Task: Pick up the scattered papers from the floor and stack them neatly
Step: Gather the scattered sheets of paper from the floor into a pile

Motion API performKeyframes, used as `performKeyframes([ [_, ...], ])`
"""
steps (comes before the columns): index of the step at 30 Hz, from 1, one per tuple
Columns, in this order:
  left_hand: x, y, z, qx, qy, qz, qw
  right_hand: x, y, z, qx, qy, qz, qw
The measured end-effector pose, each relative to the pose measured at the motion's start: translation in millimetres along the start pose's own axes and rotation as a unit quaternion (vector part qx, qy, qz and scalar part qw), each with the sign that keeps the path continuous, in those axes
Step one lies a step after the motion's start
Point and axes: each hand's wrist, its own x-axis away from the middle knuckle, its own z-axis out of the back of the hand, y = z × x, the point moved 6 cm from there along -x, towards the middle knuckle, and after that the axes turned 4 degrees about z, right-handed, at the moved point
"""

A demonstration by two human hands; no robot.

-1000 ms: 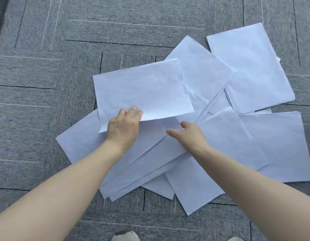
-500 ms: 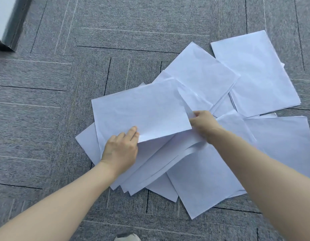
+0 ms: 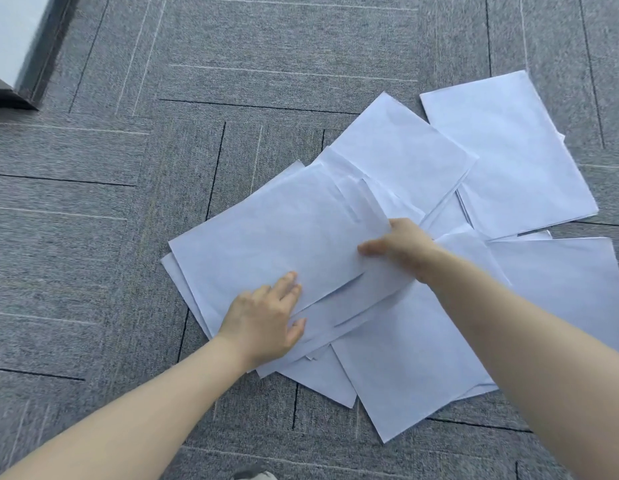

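**Two hands on the top sheet of a scattered paper pile**

White rectangular sheets of paper (image 3: 519, 150) lie overlapping on a grey carpet-tile floor (image 3: 93, 237), spread from the centre of the scene to its right edge. No print, label or writing can be read on any sheet.

The top white sheet (image 3: 277, 237) lies at the left of the pile, over several others. The left hand (image 3: 263, 320) rests on its near edge with fingers laid flat and close together on the paper and the thumb spread to the right over the sheets below. The right hand (image 3: 401, 247) holds the same sheet's right edge, with the thumb on top of the paper; the fingers are hidden, so whether they pinch from beneath cannot be told.

Compared with half a second ago, the top sheet lies flatter and farther left, covering more of the sheets under it. The right hand's thumb has moved onto its surface, and the left hand has opened out against the paper.

A dark-edged pale panel (image 3: 20, 46) stands at the far left corner. A shoe tip (image 3: 256, 475) shows at the near edge.
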Motion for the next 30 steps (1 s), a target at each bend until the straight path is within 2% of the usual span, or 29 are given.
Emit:
performKeyframes([
  [2,-6,-8,7,0.044,0.022,0.033,0.998,-1,-2,-5,0.011,-0.003,0.022,1.0],
  [5,-24,-37,20,0.105,0.063,0.13,0.984,-2,-2,-8,0.006,-0.006,0.048,0.999],
  [9,-49,-91,39,0.197,0.086,0.278,0.936,1,-4,-5,0.018,-0.044,0.094,0.994],
  [11,-57,-111,48,0.329,0.082,0.322,0.884,6,-7,-1,0.029,-0.061,0.103,0.992],
  [13,-62,-114,50,0.531,0.035,0.306,0.789,8,-9,5,0.025,-0.075,0.113,0.99],
  [14,-62,-113,50,0.591,0.002,0.288,0.754,9,-11,8,0.023,-0.08,0.116,0.99],
  [15,-61,-111,49,0.603,-0.033,0.272,0.749,10,-12,11,0.018,-0.083,0.118,0.989],
  [17,-56,-104,44,0.585,-0.088,0.255,0.765,11,-15,14,0.003,-0.089,0.121,0.989],
  [19,-51,-95,32,0.582,-0.119,0.259,0.762,12,-18,16,-0.019,-0.086,0.12,0.989],
  [22,-45,-86,16,0.605,-0.114,0.285,0.734,16,-20,11,-0.041,-0.094,0.102,0.99],
  [24,-42,-91,15,0.599,-0.09,0.306,0.734,16,-20,10,-0.034,-0.083,0.094,0.992],
  [25,-41,-94,16,0.593,-0.079,0.315,0.737,13,-19,15,-0.026,-0.05,0.095,0.994],
  [28,-38,-105,20,0.589,-0.044,0.329,0.736,2,-1,45,-0.027,0.142,0.044,0.988],
  [30,-36,-112,20,0.584,-0.023,0.337,0.738,2,14,61,-0.069,0.212,-0.006,0.975],
])
